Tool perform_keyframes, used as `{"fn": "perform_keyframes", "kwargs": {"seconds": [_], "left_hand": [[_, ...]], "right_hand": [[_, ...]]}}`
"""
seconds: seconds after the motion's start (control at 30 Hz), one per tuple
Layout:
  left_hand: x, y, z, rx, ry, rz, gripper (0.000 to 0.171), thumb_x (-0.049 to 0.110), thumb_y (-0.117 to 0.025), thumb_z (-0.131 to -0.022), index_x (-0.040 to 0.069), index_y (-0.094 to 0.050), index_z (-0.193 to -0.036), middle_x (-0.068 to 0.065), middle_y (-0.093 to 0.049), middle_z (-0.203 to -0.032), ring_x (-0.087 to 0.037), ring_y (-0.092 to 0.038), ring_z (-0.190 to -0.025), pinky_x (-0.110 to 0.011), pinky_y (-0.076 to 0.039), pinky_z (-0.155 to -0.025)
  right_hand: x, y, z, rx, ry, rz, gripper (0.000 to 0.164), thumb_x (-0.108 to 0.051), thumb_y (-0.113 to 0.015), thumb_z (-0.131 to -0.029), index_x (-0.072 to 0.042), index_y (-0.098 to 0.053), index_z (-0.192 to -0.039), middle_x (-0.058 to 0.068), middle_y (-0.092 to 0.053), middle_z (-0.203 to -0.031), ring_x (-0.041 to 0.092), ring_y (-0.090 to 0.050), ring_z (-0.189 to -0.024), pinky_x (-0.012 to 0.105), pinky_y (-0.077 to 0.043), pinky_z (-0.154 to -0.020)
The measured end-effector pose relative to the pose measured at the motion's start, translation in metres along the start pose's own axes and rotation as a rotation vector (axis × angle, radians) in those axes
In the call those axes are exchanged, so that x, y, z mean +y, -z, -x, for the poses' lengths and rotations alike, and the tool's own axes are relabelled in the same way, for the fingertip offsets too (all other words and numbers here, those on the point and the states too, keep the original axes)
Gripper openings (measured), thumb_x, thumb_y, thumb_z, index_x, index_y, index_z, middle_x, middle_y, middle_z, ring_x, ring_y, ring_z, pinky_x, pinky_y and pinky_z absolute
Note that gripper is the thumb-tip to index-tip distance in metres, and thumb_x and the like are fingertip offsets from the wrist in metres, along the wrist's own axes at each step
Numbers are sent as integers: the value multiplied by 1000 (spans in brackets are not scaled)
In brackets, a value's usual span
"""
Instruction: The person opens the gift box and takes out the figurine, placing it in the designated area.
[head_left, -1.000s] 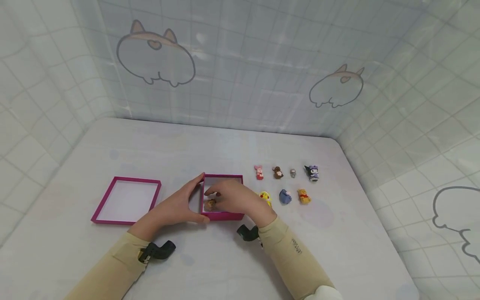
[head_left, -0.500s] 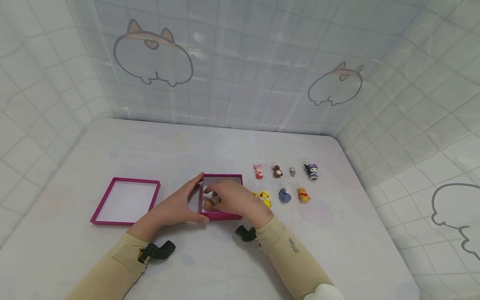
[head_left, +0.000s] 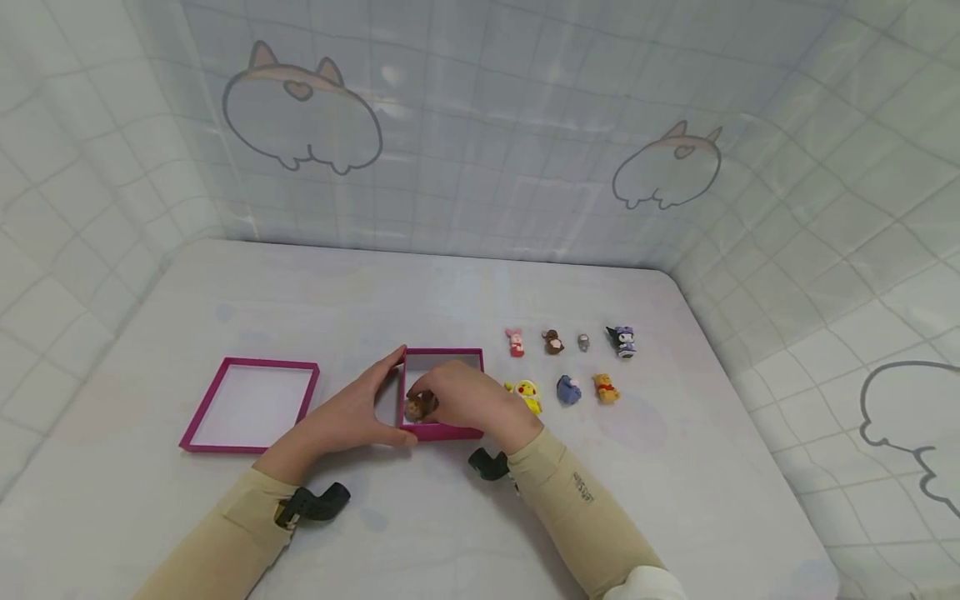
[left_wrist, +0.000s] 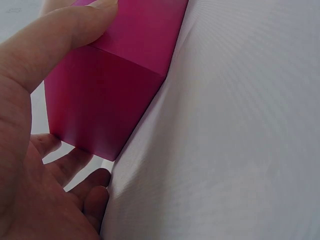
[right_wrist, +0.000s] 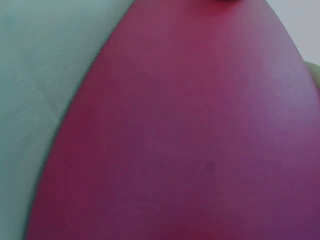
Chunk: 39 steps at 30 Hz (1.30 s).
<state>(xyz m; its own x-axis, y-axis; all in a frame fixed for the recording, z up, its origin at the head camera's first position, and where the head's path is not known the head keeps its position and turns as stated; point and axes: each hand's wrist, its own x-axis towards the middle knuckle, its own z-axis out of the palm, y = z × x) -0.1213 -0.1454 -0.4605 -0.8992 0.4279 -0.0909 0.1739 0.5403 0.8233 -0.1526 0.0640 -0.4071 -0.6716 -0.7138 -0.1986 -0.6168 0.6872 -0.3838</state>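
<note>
A magenta open box [head_left: 442, 432] with a pale inside stands on the table. My left hand [head_left: 356, 412] grips its left side, thumb at the front wall and fingers behind; in the left wrist view the thumb [left_wrist: 65, 32] lies along the magenta wall. My right hand [head_left: 468, 400] reaches down into the box and pinches a small brown figurine [head_left: 420, 407] near the front left corner. The hand hides part of the figurine and much of the box floor. The box wall [right_wrist: 170, 130] fills most of the right wrist view.
The magenta-rimmed lid [head_left: 251, 407] lies inside up at the left. Right of the box are small figurines: pink [head_left: 515, 342], brown [head_left: 552, 342], grey [head_left: 583, 342], black-and-purple [head_left: 622, 341], yellow [head_left: 527, 395], blue [head_left: 568, 389] and orange bear [head_left: 605, 388].
The right hand's fingers have drawn in on the brown figurine, which shows more of its dark brown side. My left hand stays on the box, and the whole view has shifted slightly.
</note>
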Motion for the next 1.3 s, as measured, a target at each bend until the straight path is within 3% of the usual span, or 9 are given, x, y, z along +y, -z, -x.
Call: {"fn": "perform_keyframes", "kwargs": {"seconds": [0.13, 0.3, 0.43, 0.7, 1.07, 1.3], "left_hand": [[0, 0, 1, -2, -2, 12, 128, 54, -90, -63, 33, -8, -159, 0, -17, -163, -25, -18, -148, -56, -26, -113], [0, 0, 0, 0, 4, 6, 128, 56, -89, -62, 33, -9, -159, -1, -17, -163, -25, -18, -148, -57, -27, -113], [-1, -1, -1, -4, 13, 3, 130, 59, -88, -60, 33, -8, -159, -2, -17, -163, -26, -18, -148, -58, -27, -112], [-2, 0, -1, -4, 10, 0, 131, 64, -87, -59, 32, -8, -159, -1, -16, -163, -25, -18, -148, -58, -26, -113], [-4, -1, -3, -5, -6, 20, 131, 61, -88, -61, 32, -7, -159, -1, -15, -163, -23, -19, -147, -55, -26, -114], [-4, 1, -5, -8, -5, 26, 132, 63, -88, -59, 32, -7, -159, 1, -15, -163, -22, -20, -147, -54, -25, -114]], "right_hand": [[1, -1, -1, 18, -21, -10, 23, -23, -82, -83, -18, -73, -104, -15, -66, -87, -1, -58, -77, 15, -50, -73], [3, 2, -1, 72, -100, -21, 35, -23, -79, -83, -18, -67, -115, -11, -64, -94, 5, -58, -83, 20, -52, -75], [7, 5, 2, 110, -131, -129, 40, -21, -80, -82, -18, -64, -119, -10, -65, -101, 4, -59, -86, 20, -53, -75], [16, 10, 7, 163, -84, -383, 36, -15, -82, -81, -20, -60, -109, -11, -64, -99, 1, -64, -82, 18, -53, -73], [22, 17, 14, 186, -107, -572, 39, -19, -84, -80, -24, -60, -111, -7, -63, -105, 6, -67, -87, 25, -57, -73], [32, 19, 23, 241, -80, -685, 39, -22, -83, -81, -29, -63, -114, -4, -64, -109, 11, -69, -92, 32, -58, -76]]}}
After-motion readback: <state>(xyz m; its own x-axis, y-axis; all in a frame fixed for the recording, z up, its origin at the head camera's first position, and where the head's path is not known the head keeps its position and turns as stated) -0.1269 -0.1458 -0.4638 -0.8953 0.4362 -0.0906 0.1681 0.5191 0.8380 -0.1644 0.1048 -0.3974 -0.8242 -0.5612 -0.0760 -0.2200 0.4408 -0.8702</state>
